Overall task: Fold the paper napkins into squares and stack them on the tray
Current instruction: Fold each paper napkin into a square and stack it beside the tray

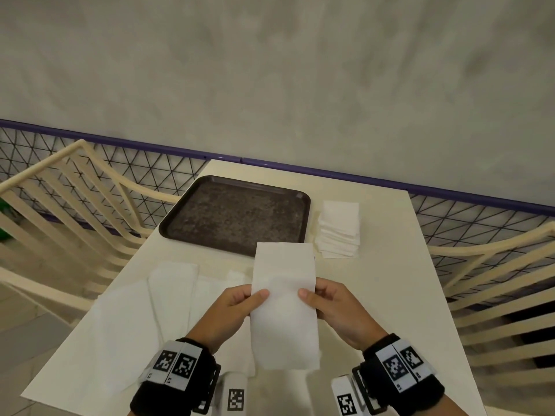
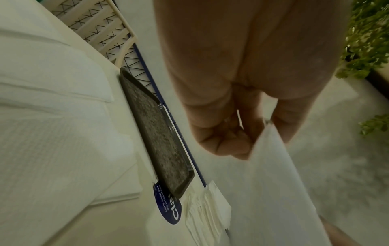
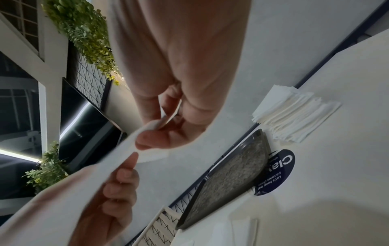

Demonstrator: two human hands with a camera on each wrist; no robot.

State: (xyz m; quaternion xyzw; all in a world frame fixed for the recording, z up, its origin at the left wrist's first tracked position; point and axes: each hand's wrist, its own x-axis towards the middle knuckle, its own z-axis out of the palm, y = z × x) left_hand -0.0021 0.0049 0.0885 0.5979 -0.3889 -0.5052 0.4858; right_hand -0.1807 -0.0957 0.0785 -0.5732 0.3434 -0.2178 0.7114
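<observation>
Both hands, left hand [image 1: 237, 307] and right hand [image 1: 333, 307], pinching napkin [image 1: 283, 310] side edges, seemingly above table, tray [image 1: 237, 214] bare beyond.

Left hand [image 1: 237, 307]: my thumb pinches the napkin's [image 1: 283, 304] left edge.
Right hand [image 1: 333, 307]: pinches its right edge.
Tray [image 1: 180, 217]: bare, beyond.
Stack [image 1: 339, 229]: right of tray.

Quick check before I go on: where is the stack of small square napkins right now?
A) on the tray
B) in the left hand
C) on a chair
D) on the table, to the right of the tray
D: the stack of square napkins sits on the table just right of the dark tray, whose surface holds no napkins, while both hands hold a long folded napkin.
</observation>
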